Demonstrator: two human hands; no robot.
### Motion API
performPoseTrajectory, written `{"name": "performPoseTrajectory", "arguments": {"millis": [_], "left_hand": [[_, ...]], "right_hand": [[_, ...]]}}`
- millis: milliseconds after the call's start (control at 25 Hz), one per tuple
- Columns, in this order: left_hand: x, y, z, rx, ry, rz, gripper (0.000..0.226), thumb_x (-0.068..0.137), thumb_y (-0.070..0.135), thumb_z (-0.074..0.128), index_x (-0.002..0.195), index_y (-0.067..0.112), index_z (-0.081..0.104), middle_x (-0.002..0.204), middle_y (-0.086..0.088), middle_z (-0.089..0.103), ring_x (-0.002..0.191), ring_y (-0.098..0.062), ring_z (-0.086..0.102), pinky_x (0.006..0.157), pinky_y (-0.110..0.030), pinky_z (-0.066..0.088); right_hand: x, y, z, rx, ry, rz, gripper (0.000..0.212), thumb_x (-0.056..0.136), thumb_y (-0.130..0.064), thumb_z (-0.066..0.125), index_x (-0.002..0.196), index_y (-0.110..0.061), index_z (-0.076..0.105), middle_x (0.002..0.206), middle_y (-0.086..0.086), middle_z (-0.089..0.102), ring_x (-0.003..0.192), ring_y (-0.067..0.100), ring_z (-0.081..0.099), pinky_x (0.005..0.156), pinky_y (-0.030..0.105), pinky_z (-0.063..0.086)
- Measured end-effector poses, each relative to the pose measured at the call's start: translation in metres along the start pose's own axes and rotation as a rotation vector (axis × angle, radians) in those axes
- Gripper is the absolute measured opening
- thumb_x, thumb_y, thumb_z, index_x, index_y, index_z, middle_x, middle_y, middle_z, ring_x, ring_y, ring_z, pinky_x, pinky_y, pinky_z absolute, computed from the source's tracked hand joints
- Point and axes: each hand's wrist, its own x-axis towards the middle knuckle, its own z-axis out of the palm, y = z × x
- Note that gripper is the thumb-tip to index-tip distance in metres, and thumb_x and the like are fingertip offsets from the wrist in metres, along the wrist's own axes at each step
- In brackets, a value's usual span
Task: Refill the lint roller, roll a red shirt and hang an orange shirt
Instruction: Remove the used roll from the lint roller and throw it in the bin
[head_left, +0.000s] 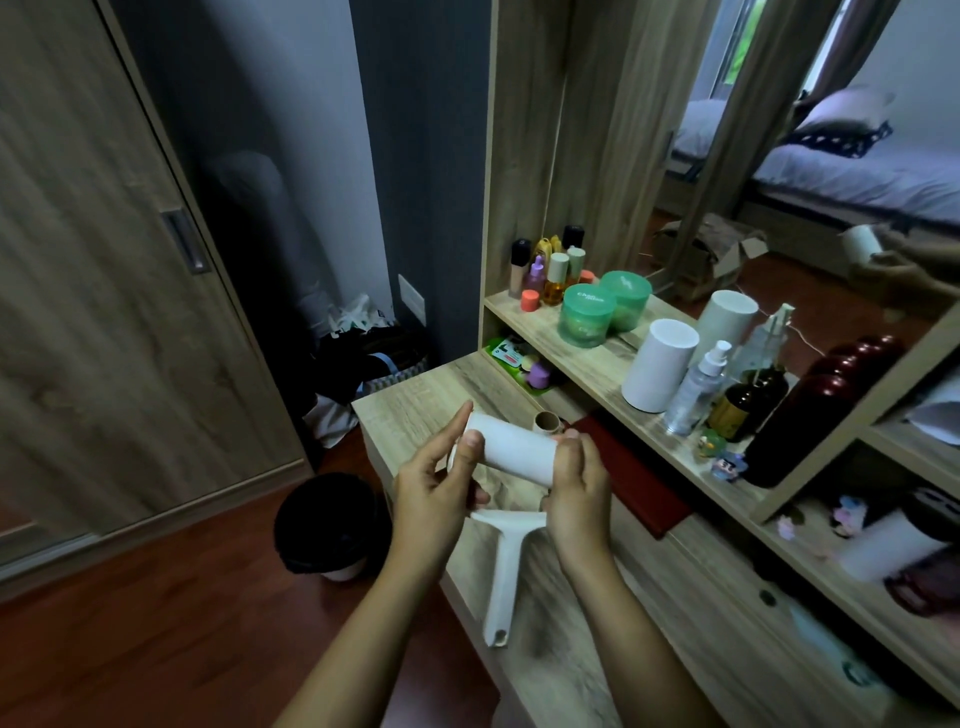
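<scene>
I hold a white lint refill roll (511, 451) level above the wooden dresser top (415, 400). My left hand (434, 486) grips its left end with thumb and fingers. My right hand (576, 486) grips its right end. Just below the roll lies the white lint roller handle (503, 577) on the dresser, its bare frame head under my hands and its grip pointing toward me. A brown empty cardboard core (546, 422) lies on the dresser right behind the roll. No red or orange shirt is in view.
A dark red flat case (639, 478) lies right of my hands. The shelf above carries green jars (587, 314), white cylinders (657, 364), spray bottles and cosmetics. A black bin (330, 522) stands on the floor left of the dresser. A wardrobe door (104, 291) fills the left.
</scene>
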Motion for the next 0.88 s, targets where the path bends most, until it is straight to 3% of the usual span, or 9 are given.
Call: {"name": "performPoseTrajectory", "arguments": {"millis": [120,280,360,440,600,680,760,800,880], "left_hand": [[-0.004,-0.016,0.001,0.007,-0.005,-0.026,0.026,0.085,0.032,0.063,0.108,0.044,0.063,0.105,0.006,0.066,0.066,-0.016,0.07,0.053,-0.02,0.051],[-0.004,-0.041,0.01,0.075,0.008,-0.063,0.038,0.077,0.034,0.069,0.114,0.035,0.059,0.101,0.025,0.063,0.085,-0.007,0.067,0.074,-0.036,0.059],[0.0,-0.062,0.015,0.072,0.033,-0.128,0.044,0.08,0.03,0.068,0.122,0.029,0.057,0.111,0.015,0.064,0.098,-0.012,0.066,0.082,-0.036,0.057],[0.001,-0.088,0.02,0.021,0.067,-0.224,0.049,0.084,0.025,0.065,0.131,0.021,0.052,0.126,-0.003,0.06,0.112,-0.022,0.061,0.081,-0.026,0.057],[-0.008,-0.138,0.033,0.026,0.155,-0.37,0.048,0.088,0.025,0.061,0.133,0.014,0.05,0.132,-0.016,0.057,0.113,-0.027,0.06,0.078,-0.02,0.054],[-0.01,-0.161,0.039,0.05,0.171,-0.435,0.047,0.087,0.029,0.062,0.131,0.015,0.053,0.132,-0.013,0.057,0.111,-0.026,0.062,0.08,-0.027,0.056],[-0.008,-0.178,0.042,0.085,0.173,-0.483,0.049,0.086,0.033,0.063,0.131,0.016,0.053,0.126,-0.01,0.063,0.108,-0.026,0.063,0.089,-0.041,0.054],[-0.006,-0.185,0.042,0.106,0.176,-0.497,0.05,0.086,0.033,0.064,0.131,0.016,0.053,0.118,-0.005,0.067,0.103,-0.023,0.065,0.091,-0.045,0.053],[-0.002,-0.196,0.04,0.136,0.18,-0.506,0.049,0.085,0.032,0.065,0.13,0.015,0.054,0.105,0.011,0.07,0.092,-0.006,0.066,0.088,-0.038,0.054]], "right_hand": [[0.008,0.008,-0.011,-0.063,-0.044,-0.048,0.02,0.082,-0.036,0.035,0.077,-0.028,0.053,0.08,-0.007,0.06,0.076,0.011,0.057,0.063,0.023,0.044],[0.019,0.034,-0.023,-0.174,-0.125,-0.033,0.022,0.084,-0.045,0.035,0.078,-0.034,0.053,0.074,-0.011,0.059,0.069,-0.003,0.055,0.059,0.015,0.041],[0.025,0.054,-0.028,-0.144,-0.159,0.105,0.02,0.079,-0.046,0.033,0.081,-0.034,0.049,0.082,-0.01,0.057,0.072,0.004,0.055,0.055,0.02,0.04],[0.03,0.078,-0.034,-0.047,-0.186,0.25,0.015,0.08,-0.038,0.033,0.084,-0.029,0.044,0.085,-0.003,0.053,0.069,0.011,0.052,0.05,0.022,0.039],[0.03,0.123,-0.048,-0.034,-0.236,0.336,0.02,0.099,-0.031,0.031,0.09,-0.029,0.048,0.079,0.0,0.053,0.05,0.0,0.053,0.047,0.016,0.045],[0.03,0.144,-0.053,-0.062,-0.226,0.366,0.024,0.098,-0.041,0.029,0.099,-0.034,0.052,0.089,-0.003,0.058,0.063,-0.001,0.058,0.057,0.016,0.047],[0.033,0.159,-0.056,-0.069,-0.189,0.404,0.026,0.098,-0.042,0.028,0.104,-0.035,0.053,0.1,-0.003,0.059,0.083,0.009,0.059,0.07,0.023,0.046],[0.036,0.165,-0.057,-0.077,-0.174,0.414,0.026,0.099,-0.04,0.028,0.101,-0.036,0.053,0.099,-0.004,0.059,0.085,0.012,0.058,0.072,0.024,0.046],[0.042,0.173,-0.055,-0.104,-0.177,0.403,0.025,0.1,-0.036,0.028,0.097,-0.033,0.053,0.092,-0.007,0.058,0.079,0.01,0.057,0.065,0.018,0.047]]}}
